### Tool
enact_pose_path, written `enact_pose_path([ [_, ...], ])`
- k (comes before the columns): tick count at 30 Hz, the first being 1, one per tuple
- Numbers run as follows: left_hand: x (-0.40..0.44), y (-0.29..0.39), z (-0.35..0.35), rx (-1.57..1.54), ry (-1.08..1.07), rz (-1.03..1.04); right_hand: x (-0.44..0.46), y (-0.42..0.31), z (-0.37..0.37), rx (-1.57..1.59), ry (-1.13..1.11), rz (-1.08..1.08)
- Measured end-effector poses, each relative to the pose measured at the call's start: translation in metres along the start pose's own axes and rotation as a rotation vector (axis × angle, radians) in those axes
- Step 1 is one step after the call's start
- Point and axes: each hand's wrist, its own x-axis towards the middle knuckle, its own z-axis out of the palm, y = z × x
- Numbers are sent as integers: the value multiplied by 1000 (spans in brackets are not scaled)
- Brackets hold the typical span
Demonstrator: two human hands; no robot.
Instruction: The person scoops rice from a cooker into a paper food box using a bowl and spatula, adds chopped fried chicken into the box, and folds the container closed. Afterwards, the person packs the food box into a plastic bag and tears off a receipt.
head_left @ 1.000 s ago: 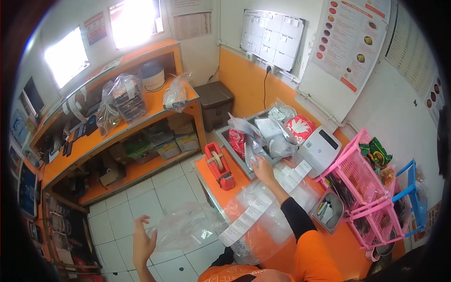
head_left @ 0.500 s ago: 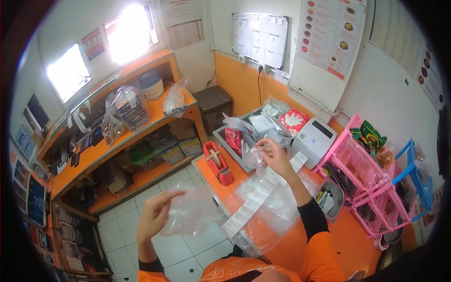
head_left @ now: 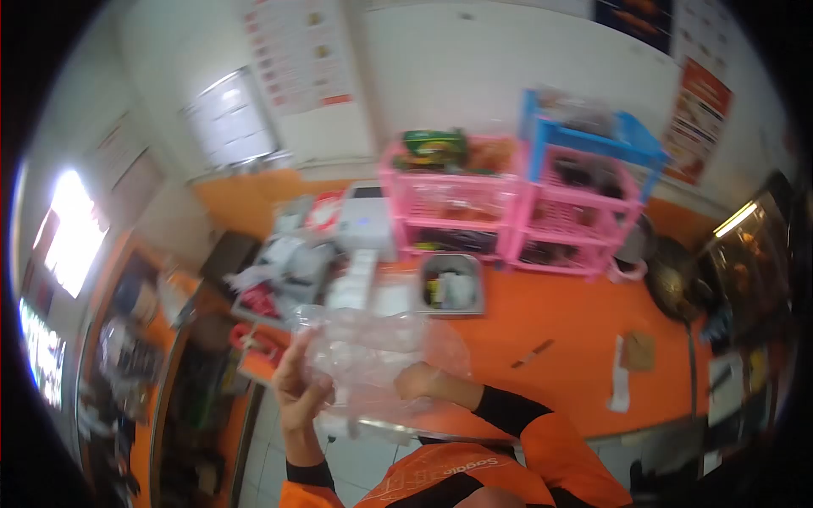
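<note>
A clear plastic bag (head_left: 385, 351) is spread between my hands above the front edge of the orange table. My left hand (head_left: 301, 385) is closed on the bag's left side, fingers upward. Against or inside the bag, my right hand (head_left: 419, 383) has its fingers curled and partly veiled by the plastic, so its hold is hidden. Behind the bag, a long white paper strip (head_left: 354, 284) hangs from the white printer (head_left: 366, 222). Just right of the strip is a metal tray (head_left: 474, 288) with small items.
Pink baskets (head_left: 457, 196) and a blue rack (head_left: 593, 131) stand at the back. A grey crate (head_left: 292, 292) with bags and a red tape dispenser (head_left: 258, 343) are left. A knife (head_left: 532, 354), a paper strip (head_left: 621, 377) and a pan (head_left: 673, 275) lie right.
The view has swung right. My hands have come closer together, with the right hand down from beside the crate to the bag, which is now spread between them over the table edge.
</note>
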Motion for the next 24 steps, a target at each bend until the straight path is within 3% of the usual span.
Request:
enact_pose_path([
  [2, 16, -18, 37, -30, -3, -35, -66, 13, -7, 72, -619, 212],
  [3, 20, -37, 52, -18, -32, 0, -103, 20, 1, 124, -628, 301],
  [5, 16, -61, 105, -165, -132, -158, -181, 33, 21, 246, -332, 196],
  [7, 9, -77, 158, -160, -170, -401, -244, 21, 7, 214, -274, 307],
  [9, -2, -111, 191, -137, -267, -399, -305, 18, 0, 52, 287, 226],
  [11, -15, -134, 218, -33, -421, -474, -367, 41, -31, 819, 153, 186],
  [13, -25, -147, 234, 45, -428, -429, -438, 80, -28, 1131, 220, 400],
  [15, -27, -144, 252, 340, -526, -354, -499, 113, -4, 497, 468, 781],
  [16, -30, -143, 256, 343, -529, -359, -520, 120, 9, 503, 469, 783],
  [18, -33, -140, 266, 830, -592, -82, -548, 137, 30, -76, 157, 1056],
  [19, -35, -136, 273, 836, -587, -86, -557, 147, 40, -269, 40, 1127],
  [22, -35, -124, 294, 719, -518, -106, -558, 169, 73, -157, 166, 939],
  [24, -34, -117, 310, 423, -482, -142, -543, 179, 82, -164, 380, 1082],
])
